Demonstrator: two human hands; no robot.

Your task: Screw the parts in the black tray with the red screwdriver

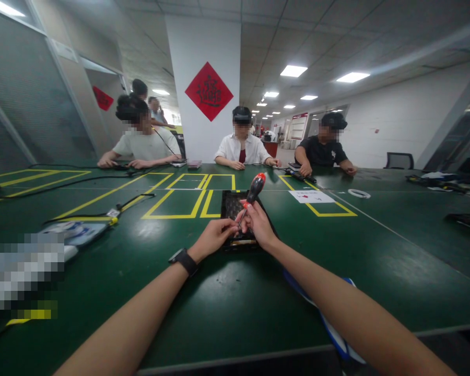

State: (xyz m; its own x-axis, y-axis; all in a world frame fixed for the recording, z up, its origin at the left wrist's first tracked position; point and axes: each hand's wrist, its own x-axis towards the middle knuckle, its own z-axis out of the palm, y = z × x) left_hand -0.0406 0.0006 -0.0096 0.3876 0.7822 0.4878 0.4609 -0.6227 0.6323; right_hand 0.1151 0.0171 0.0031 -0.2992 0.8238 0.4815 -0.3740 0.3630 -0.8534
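Note:
A screwdriver with a red and black handle [256, 188] is held in my right hand [259, 223], tilted with its shaft pointing down to the left. My left hand [218, 235] is closed near the screwdriver's tip, fingertips pinched together; whatever they hold is too small to name. Both hands are over a black rectangular case [241, 248] on the green table, and they hide part of its dark interior. A dark watch is on my left wrist.
Yellow tape outlines mark the green table [149, 292]. Cables and a bag [82, 232] lie at left. A white paper [312, 197] and a white ring [359, 194] lie at right. Several people sit across the table. Something blue and white [337, 334] is below my right forearm.

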